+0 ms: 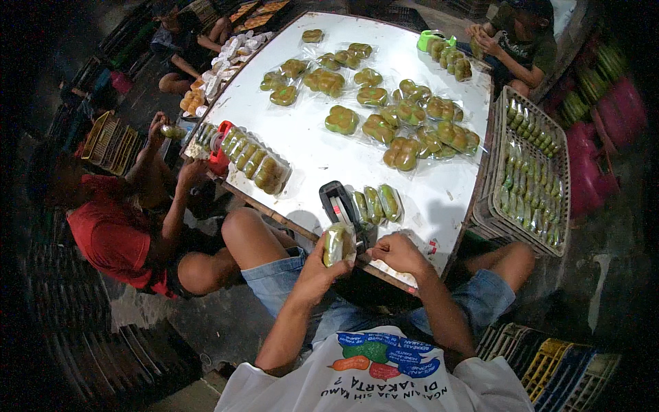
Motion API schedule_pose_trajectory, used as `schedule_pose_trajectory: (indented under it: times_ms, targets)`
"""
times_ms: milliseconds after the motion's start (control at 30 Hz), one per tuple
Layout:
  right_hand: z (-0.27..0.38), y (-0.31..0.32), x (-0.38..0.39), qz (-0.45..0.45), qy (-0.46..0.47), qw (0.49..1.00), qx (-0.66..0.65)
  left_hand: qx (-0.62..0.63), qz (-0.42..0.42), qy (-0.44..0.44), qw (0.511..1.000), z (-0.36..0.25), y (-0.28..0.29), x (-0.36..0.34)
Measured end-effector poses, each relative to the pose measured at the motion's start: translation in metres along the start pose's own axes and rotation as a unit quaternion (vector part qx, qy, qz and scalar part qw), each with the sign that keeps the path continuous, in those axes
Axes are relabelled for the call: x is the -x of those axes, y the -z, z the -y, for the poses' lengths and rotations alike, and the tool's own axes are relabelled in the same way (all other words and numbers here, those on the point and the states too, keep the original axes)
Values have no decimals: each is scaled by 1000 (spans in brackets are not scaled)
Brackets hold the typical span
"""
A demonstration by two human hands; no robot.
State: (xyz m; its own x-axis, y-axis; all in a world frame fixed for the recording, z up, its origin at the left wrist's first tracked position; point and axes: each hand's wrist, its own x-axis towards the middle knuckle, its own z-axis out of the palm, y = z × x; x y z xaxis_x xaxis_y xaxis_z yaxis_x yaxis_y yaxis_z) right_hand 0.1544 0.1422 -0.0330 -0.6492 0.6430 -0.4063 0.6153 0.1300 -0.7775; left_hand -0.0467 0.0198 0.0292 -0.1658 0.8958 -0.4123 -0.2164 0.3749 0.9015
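Note:
My left hand [317, 270] is wrapped round a clear plastic pack of green-brown bun-like pieces [336, 246], raised at the table's near edge. Just beyond it stands a black tape dispenser [333, 193] with a pale roll inside. My right hand [399, 253] rests at the edge to the right of the dispenser, fingers curled together; whatever they may pinch is too small to make out. Three similar packs [374, 204] stand in a short row behind the dispenser. More flat-lying bagged packs [401, 153] are scattered over the far half of the white table [302, 147].
On the left, a person in red [113, 230] works beside a red dispenser [221, 145] and a row of packs [255, 165]. Other people sit at the far corners, near a green dispenser [429, 39]. A crate of packs [532, 178] stands at right.

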Motion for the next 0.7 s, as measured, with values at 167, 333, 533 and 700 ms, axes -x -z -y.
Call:
schedule_pose_trajectory:
  times_ms: [167, 333, 533, 700]
  targets:
    - [76, 37, 39, 53, 198, 957, -205, -90, 43, -51, 994, -2, -19, 0]
    - [59, 61, 16, 40, -43, 998, 26, 41, 131, 104, 985, -13, -18, 0]
    - [36, 33, 26, -84, 265, 957, -81, 195, 79, 181, 961, -40, -22, -6]
    - [1, 28, -16, -465, 101, 870, -130, 57, -68, -44, 995, -70, -44, -75]
